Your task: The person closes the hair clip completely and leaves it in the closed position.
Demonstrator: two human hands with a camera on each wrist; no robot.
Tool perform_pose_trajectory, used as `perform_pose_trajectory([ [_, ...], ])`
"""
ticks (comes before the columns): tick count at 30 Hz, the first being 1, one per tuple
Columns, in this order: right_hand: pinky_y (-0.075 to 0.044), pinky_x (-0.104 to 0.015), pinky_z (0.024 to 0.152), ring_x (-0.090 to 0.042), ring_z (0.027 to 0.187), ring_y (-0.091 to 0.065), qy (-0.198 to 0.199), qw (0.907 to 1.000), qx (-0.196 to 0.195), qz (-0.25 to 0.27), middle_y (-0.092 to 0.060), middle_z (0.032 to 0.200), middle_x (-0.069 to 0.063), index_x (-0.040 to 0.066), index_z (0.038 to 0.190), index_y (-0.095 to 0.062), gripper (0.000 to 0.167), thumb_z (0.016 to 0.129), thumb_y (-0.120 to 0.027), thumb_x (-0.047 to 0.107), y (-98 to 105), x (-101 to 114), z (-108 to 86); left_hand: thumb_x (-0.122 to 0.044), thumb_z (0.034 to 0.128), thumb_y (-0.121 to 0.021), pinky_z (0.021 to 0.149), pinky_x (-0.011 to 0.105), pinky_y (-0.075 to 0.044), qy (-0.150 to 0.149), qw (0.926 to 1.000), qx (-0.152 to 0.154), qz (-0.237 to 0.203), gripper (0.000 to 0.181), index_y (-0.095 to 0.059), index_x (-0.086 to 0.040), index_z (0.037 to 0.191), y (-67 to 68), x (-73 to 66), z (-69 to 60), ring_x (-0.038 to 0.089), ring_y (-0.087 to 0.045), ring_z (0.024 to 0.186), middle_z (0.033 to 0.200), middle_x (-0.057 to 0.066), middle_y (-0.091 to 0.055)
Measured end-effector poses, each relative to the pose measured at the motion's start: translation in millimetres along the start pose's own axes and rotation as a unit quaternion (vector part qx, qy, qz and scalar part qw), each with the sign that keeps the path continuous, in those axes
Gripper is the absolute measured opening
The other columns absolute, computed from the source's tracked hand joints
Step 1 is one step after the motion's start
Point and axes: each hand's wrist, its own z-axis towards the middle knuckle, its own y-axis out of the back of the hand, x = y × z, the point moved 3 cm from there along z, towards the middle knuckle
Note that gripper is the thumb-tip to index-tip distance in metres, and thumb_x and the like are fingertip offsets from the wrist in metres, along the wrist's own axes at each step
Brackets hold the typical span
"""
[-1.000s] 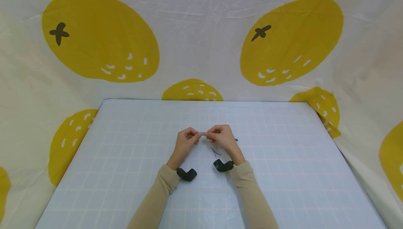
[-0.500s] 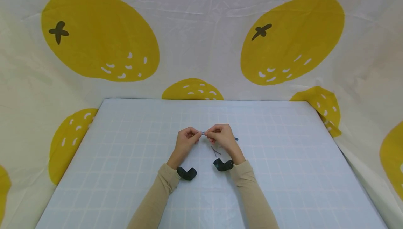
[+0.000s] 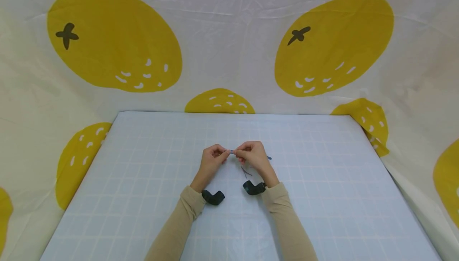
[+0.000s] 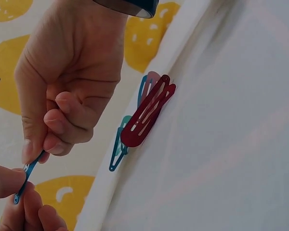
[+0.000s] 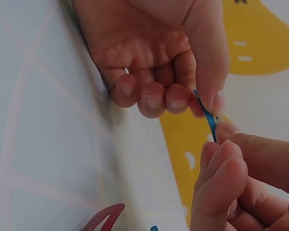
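Note:
A blue snap hair clip (image 3: 231,152) is pinched between both hands above the table; it also shows as a thin blue clip (image 4: 28,179) in the left wrist view. My left hand (image 3: 212,161) grips one end with thumb and forefinger. The other end sits in the thumb and fingers of my right hand (image 3: 254,158). Fingertips cover much of the clip. Below the hands lie dark red hair clips (image 4: 145,115), overlapping, with a pink clip (image 4: 153,77) behind them. A teal clip (image 4: 127,120) and a blue clip (image 4: 116,150) lie alongside.
Another blue piece (image 3: 269,157) shows on the table just past the right wrist. The pale gridded tabletop (image 3: 143,181) meets a white cloth (image 3: 229,46) printed with yellow fruit at the back and sides. A black camera (image 3: 213,198) is on the left wrist.
Almost nothing differs. Both hands keep hold of the blue hair clip in the same place; the head view has shifted very slightly.

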Motion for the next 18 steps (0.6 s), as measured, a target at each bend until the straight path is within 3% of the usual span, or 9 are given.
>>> perform_pose_trajectory([
  [11,-0.048,-0.026,0.05,-0.016,0.05,-0.055,-0.007,0.9998,-0.014,-0.008,-0.066,0.066,-0.009,-0.002,0.08,-0.073,0.008,0.086,-0.074,0.003,-1.7,-0.1,0.4,-0.013,0.0915,-0.072,0.057,0.026,-0.043,0.005,0.9999,0.001,0.011,0.016,-0.067,0.0,0.085,-0.5,-3.3,-1.5,0.018,-0.05,0.061,0.072,0.007,-0.058],
  [18,-0.048,-0.027,0.048,-0.015,0.048,-0.055,0.0,0.9995,-0.024,-0.019,-0.066,0.064,-0.008,-0.001,0.079,-0.073,0.008,0.085,-0.074,0.003,-2.5,0.0,-0.1,-0.01,0.0919,-0.071,0.058,0.028,-0.044,0.034,0.9993,0.006,0.016,0.015,-0.066,0.003,0.087,0.3,-2.4,0.1,0.021,-0.051,0.063,0.073,0.004,-0.059],
])
